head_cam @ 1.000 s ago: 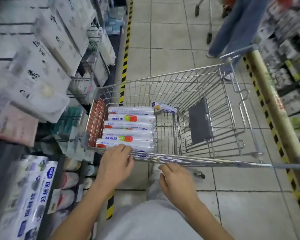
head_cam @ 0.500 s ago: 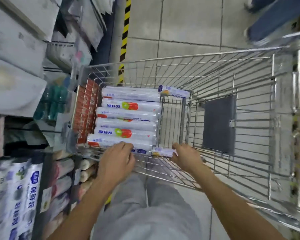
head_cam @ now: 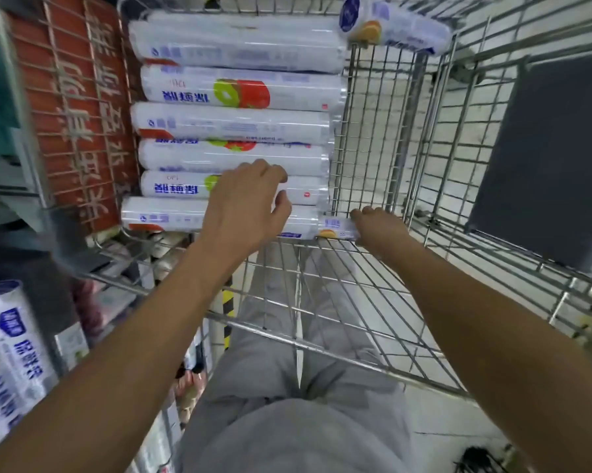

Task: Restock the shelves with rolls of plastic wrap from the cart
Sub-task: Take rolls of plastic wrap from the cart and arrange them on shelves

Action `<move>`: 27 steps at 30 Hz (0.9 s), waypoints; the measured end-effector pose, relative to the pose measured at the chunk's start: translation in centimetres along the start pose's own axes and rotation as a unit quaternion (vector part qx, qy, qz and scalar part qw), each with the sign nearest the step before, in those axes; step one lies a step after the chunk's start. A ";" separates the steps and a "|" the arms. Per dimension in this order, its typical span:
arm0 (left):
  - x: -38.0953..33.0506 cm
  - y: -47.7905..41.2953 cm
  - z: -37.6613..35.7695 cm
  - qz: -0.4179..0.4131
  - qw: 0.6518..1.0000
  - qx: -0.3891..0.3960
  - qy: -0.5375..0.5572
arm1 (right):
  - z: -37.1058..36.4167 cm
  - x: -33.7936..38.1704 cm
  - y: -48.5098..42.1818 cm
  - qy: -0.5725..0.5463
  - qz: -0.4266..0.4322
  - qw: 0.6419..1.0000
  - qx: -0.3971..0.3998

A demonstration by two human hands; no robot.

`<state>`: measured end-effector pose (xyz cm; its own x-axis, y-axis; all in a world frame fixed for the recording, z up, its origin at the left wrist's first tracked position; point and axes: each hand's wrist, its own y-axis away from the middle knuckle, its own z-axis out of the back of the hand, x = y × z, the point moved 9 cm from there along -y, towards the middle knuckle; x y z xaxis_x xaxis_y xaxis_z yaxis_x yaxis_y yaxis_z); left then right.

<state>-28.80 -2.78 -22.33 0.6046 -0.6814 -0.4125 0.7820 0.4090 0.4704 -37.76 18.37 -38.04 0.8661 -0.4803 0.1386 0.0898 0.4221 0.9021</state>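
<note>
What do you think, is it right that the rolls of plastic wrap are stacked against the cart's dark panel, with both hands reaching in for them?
Not quite. In the head view the rolls of plastic wrap are stacked against the red sign panel of the cart, not its dark panel. The left hand and right hand do reach in for them.

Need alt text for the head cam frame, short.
Two hands reach into a wire cart: the left hand rests on the nearest two of six long rolls lying side by side, and the right hand grips a short roll beside them. Packaged goods fill the left edge.
</note>
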 end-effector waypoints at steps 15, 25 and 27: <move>1.3 0.6 -1.0 0.138 0.949 0.137 0.250 | 8.2 -2.4 6.6 -0.318 0.043 0.947 0.007; -1.2 -1.0 0.1 0.214 0.835 0.143 0.486 | 15.8 4.0 10.0 -0.655 0.108 0.747 0.041; -1.0 -1.4 0.1 0.225 0.817 0.134 0.514 | 16.4 4.9 9.6 -0.633 0.118 0.764 0.047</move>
<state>-30.54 -2.76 -22.52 0.7372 0.4282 -0.5226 0.4671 0.2358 0.8522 -40.74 7.47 -22.06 -0.3217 -0.7832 0.5321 -0.0826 0.5830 0.8083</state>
